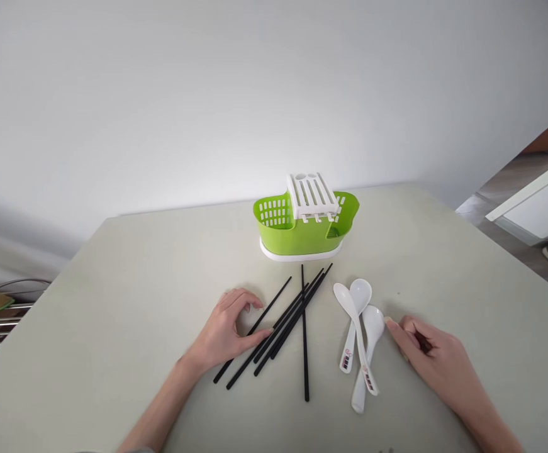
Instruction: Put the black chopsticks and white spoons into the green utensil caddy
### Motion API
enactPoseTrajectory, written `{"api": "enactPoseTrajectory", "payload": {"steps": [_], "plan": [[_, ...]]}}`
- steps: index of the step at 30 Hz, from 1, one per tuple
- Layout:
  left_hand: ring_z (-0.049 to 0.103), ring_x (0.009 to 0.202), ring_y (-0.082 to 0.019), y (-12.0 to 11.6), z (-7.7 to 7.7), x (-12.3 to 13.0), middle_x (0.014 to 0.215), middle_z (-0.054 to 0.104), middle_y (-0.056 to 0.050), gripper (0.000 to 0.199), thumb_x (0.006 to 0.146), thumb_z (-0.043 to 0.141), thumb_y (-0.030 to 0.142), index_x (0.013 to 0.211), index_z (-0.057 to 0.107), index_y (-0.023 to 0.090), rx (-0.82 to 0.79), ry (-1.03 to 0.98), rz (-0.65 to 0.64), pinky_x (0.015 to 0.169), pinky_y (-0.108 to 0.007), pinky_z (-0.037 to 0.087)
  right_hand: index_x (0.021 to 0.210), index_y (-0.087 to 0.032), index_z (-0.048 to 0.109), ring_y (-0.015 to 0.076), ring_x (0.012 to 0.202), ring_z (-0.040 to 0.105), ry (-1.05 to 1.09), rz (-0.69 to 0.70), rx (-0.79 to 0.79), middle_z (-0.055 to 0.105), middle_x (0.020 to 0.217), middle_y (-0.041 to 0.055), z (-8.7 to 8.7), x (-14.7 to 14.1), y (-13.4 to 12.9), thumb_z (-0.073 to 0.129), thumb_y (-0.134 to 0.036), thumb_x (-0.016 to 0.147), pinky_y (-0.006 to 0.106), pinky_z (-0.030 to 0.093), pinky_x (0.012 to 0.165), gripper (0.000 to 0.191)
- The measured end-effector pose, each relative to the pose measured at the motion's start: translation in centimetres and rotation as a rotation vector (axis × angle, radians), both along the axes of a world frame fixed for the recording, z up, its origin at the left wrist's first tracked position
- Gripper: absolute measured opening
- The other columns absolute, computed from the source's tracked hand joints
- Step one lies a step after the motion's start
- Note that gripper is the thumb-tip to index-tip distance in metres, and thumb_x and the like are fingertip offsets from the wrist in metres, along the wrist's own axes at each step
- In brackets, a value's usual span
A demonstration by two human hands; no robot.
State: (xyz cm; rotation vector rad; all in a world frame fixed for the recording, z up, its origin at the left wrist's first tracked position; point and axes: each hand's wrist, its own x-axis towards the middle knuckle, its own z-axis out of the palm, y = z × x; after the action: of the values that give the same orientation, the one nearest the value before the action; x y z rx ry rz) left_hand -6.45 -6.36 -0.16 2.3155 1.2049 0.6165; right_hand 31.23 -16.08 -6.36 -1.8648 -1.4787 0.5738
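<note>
- Left hand (224,330) half open over the black chopsticks (305,352), gripping none.
- Right hand (436,355) loosely curled beside the white spoons (359,333), right of the chopsticks; cannot tell whether it grips one.
- Green basket (297,241) on the far side.

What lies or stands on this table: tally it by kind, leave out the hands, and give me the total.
Black chopsticks: 6
White spoons: 3
Green basket: 1
Total: 10
</note>
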Motion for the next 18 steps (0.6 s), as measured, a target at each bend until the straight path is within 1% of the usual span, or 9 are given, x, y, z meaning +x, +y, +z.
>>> {"api": "enactPoseTrajectory", "payload": {"steps": [5, 13, 18], "plan": [[0.066, 0.099, -0.023, 0.04, -0.13, -0.01, 0.107, 0.072, -0.006, 0.033, 0.086, 0.08, 0.045, 0.105, 0.063, 0.025, 0.004, -0.004, 0.002, 0.095, -0.039, 0.052, 0.068, -0.025, 0.028, 0.0134, 0.057, 0.032, 0.01, 0.003, -0.016, 0.03, 0.062, -0.0044, -0.01, 0.13, 0.06, 0.054, -0.061, 0.096, 0.026, 0.034, 0.054, 0.053], [0.066, 0.098, -0.023, 0.06, 0.18, 0.09, 0.104, 0.072, -0.006, 0.03, 0.085, 0.079, 0.043, 0.103, 0.064, 0.024, -0.006, -0.004, -0.001, 0.094, -0.04, 0.052, 0.068, -0.025, 0.03, 0.014, 0.058, 0.032, 0.019, 0.004, -0.005, 0.033, 0.062, -0.0043, -0.09, 0.11, -0.08, 0.054, -0.059, 0.097, 0.027, 0.035, 0.055, 0.051], [0.066, 0.099, -0.023, 0.1, 0.15, 0.01, 0.104, 0.072, -0.005, 0.029, 0.085, 0.08, 0.041, 0.103, 0.064, 0.025, -0.008, -0.002, -0.02, 0.097, -0.04, 0.051, 0.069, -0.025, 0.028, 0.0139, 0.059, 0.031, 0.03, 0.005, -0.01, 0.03, 0.064, -0.0044, -0.23, 0.15, -0.08, 0.054, -0.06, 0.096, 0.027, 0.034, 0.055, 0.052]]}}
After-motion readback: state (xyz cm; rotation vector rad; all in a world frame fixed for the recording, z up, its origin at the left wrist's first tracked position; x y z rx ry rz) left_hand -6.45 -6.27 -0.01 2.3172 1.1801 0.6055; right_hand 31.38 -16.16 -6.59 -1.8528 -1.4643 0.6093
